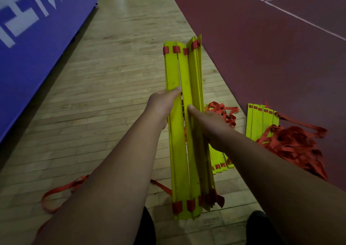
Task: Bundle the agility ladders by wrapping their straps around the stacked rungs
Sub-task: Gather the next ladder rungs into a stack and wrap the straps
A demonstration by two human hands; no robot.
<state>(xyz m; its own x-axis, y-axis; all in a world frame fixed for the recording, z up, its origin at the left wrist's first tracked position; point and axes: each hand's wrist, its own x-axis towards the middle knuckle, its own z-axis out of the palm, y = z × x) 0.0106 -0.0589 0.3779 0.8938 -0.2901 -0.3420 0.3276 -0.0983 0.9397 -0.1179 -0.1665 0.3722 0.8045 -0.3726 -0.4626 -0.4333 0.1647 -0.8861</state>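
Both hands, left (162, 104) and right (209, 120), grip the rungs (184, 132) mid-frame. The stack's long axis runs bottom to top of frame, tilted slightly left.

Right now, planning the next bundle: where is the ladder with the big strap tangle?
Head view, right side: the loose ladder lies at the red court's edge, right of the held stack and right hand.

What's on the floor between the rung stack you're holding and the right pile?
Head view: right of the rung stack, tangled red straps and a few more yellow rungs.
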